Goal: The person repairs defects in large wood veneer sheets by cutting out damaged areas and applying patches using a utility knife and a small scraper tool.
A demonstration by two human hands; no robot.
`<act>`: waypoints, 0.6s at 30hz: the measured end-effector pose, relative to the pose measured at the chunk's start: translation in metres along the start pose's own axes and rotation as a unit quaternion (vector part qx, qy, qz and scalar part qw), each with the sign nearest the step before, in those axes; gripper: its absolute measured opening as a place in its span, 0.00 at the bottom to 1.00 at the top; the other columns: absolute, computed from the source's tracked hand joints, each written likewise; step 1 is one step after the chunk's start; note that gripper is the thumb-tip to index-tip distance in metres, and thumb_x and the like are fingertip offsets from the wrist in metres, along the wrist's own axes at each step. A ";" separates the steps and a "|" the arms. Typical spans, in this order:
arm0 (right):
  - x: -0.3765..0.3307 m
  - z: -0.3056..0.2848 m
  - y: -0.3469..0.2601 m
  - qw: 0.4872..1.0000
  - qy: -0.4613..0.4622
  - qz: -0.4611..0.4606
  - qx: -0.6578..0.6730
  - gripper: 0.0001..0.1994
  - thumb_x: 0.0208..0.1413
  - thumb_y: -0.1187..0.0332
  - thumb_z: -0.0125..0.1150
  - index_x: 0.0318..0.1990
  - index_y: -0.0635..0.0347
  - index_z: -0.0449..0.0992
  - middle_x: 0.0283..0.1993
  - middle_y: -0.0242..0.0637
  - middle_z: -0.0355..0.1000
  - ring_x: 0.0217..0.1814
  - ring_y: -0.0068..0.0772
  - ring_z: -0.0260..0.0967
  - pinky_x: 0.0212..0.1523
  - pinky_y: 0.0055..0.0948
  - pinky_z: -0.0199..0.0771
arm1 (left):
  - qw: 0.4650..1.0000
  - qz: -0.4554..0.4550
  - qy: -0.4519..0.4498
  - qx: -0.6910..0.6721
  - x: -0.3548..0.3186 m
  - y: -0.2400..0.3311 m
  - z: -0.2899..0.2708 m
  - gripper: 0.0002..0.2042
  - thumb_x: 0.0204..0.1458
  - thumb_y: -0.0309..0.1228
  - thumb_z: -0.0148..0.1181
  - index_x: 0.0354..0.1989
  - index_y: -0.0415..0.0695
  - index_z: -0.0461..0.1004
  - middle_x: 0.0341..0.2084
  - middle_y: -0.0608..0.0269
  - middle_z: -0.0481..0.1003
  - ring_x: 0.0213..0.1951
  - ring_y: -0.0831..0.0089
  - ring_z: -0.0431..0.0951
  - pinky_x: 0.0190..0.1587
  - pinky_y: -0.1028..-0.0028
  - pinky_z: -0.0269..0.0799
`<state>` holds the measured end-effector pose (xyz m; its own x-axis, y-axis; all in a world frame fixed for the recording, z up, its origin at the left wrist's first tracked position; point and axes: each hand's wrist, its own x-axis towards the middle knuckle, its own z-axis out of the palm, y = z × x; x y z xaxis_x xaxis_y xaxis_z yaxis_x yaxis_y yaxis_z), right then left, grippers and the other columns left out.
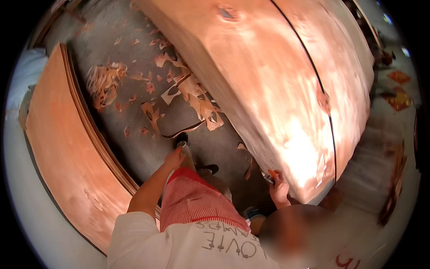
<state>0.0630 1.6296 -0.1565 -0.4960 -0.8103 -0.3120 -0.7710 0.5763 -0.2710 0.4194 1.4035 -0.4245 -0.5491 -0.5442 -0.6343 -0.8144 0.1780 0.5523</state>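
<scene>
My left hand (174,159) is closed in front of my red-and-white striped apron, over the floor. A bit of orange shows at its fingers, but what it holds is too small to make out. On the right, my right hand (280,187) is closed around a small hand tool (270,176) with an orange part and a silvery part; its exact kind is unclear. This hand is beside the lower corner of a large stack of pale wood veneer sheets (255,67). A dark line runs across that stack's top. Part of my right forearm lies behind a blurred patch.
To my left stands a lower stack of wood sheets (67,134) with a layered edge. Torn veneer scraps (197,101) and a heap of shavings (105,83) litter the grey floor (139,54) between the stacks. More scraps (398,98) lie beyond the large stack at far right.
</scene>
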 end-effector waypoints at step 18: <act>0.385 0.048 -0.061 0.953 0.207 -0.151 0.162 0.29 0.61 0.51 0.32 0.60 0.66 0.56 0.67 0.41 0.46 0.68 0.40 0.46 0.59 0.45 0.56 | 0.971 -0.143 0.114 -0.154 0.339 -0.191 0.020 0.19 0.54 0.44 0.47 0.48 0.46 0.68 0.37 0.52 0.75 0.41 0.53 0.74 0.44 0.60 0.69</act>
<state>-0.0619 1.2878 -0.3038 -0.4385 -0.8778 0.1930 -0.7725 0.2583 -0.5801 0.3852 1.2015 -0.7561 -0.2234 -0.7093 -0.6685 -0.8131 -0.2426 0.5291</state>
